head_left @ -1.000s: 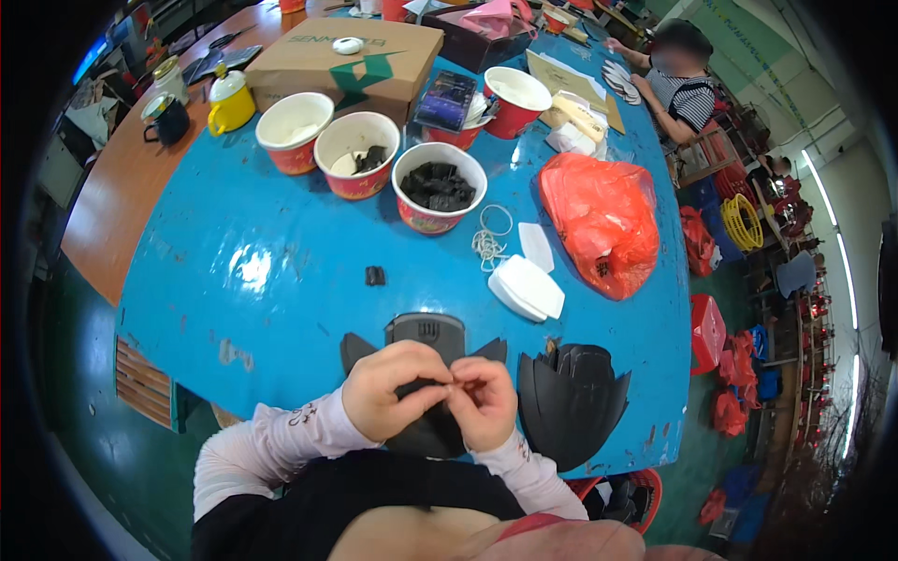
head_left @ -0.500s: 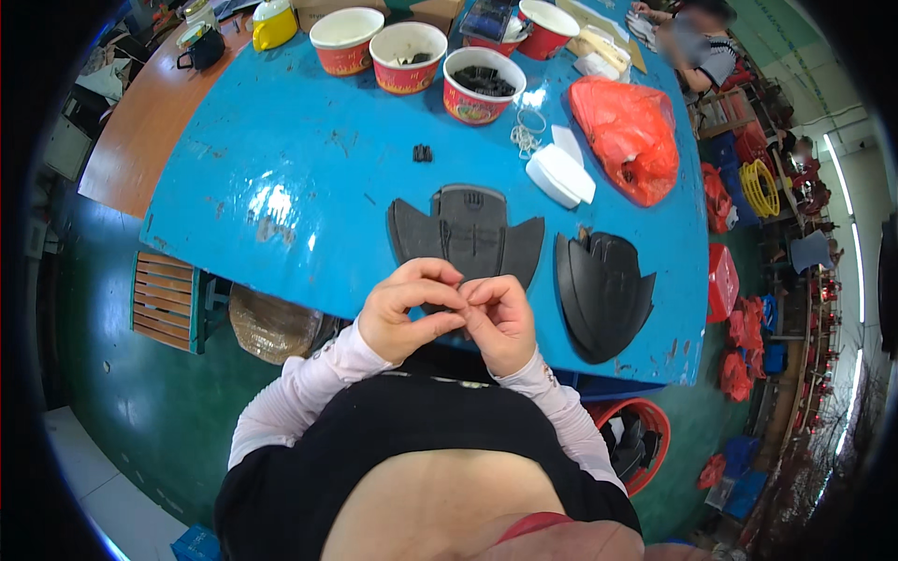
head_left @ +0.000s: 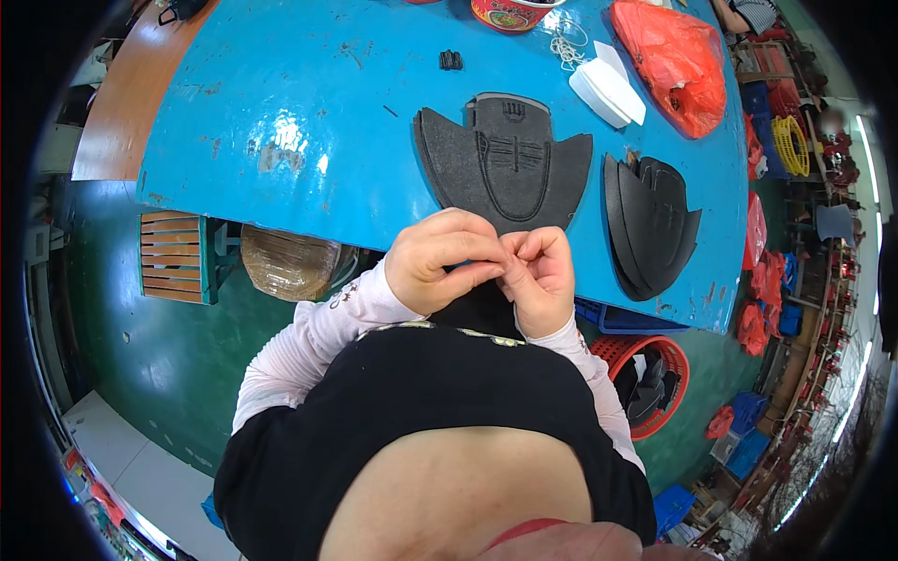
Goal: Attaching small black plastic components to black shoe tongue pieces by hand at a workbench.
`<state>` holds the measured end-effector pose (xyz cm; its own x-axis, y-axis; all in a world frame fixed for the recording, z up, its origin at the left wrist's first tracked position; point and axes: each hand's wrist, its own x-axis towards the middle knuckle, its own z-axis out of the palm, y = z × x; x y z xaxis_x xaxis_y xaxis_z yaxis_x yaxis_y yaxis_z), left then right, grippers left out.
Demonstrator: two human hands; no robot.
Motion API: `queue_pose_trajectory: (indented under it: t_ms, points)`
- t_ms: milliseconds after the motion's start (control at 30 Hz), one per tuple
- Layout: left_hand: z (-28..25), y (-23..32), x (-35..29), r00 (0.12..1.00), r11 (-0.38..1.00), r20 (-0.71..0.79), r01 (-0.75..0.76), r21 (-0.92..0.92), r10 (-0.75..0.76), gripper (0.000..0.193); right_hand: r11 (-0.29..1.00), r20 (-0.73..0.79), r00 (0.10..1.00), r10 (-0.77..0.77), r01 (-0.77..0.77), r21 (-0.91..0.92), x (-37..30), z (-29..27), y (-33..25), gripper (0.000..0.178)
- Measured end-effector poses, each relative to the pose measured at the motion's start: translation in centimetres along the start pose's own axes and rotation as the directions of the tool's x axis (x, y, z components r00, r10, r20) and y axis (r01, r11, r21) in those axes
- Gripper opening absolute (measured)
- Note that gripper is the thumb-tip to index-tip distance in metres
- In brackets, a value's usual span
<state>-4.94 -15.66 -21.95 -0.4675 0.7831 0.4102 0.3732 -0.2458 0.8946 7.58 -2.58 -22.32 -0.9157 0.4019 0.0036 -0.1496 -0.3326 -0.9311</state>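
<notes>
Head view, and it's the only one here: both hands are up close to the body, just off the near edge of the blue table (head_left: 355, 140). Left hand (head_left: 440, 262) and right hand (head_left: 543, 280) meet at the fingertips, thumb and finger pinched together on each side. Whatever's between them, if anything, is too tiny or hidden to tell. My guess is they're held that close because it's fiddly fingertip stuff that wants both hands steadying each other.

The winged dark grey piece (head_left: 510, 168) lies flat right beyond the fingers, stitched U-shape facing up, its near tip partly behind the hands. Seems put there to be square in front of the person. Off to its right, apart from it, there's a fanned stack of black pieces (head_left: 650, 224), probably parked aside so it's reachable but out of the way.

Farther back: a small ribbed black part (head_left: 451, 61) on its own, white shaped pads (head_left: 603, 93) beside a tangle of white cord (head_left: 566, 51), and a red plastic bag (head_left: 673, 70). A red basket (head_left: 681, 374) with dark scraps sits below table height, handy to the right side.
</notes>
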Motion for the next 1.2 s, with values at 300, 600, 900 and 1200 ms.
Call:
queue_pose_trajectory:
  t_ms: [300,600,900,1200]
  points:
    - [-1.0,0.3,1.5,0.983,0.967,-0.011,0.179,-0.181,-0.184,0.023,0.948,0.062,0.967,0.248,-0.256,0.191,1.7,-0.4,-2.3,0.026]
    - [-1.6,-2.8,4.8,0.995,0.891,0.049,-0.099,0.443,0.086,0.022,0.314,0.144,0.949,-0.281,0.233,-0.92,9.0,-7.1,-2.0,0.02]
    - [-0.7,-3.4,4.9,0.997,0.85,0.068,-0.072,0.522,0.043,0.023,0.245,0.261,0.938,-0.228,0.315,-0.917,9.5,-6.7,-1.6,0.022]
    - [0.8,-2.5,6.5,0.988,0.961,-0.136,0.101,0.257,-0.068,0.021,0.964,0.008,1.0,-0.004,0.006,-0.266,8.1,-5.6,-2.6,0.023]
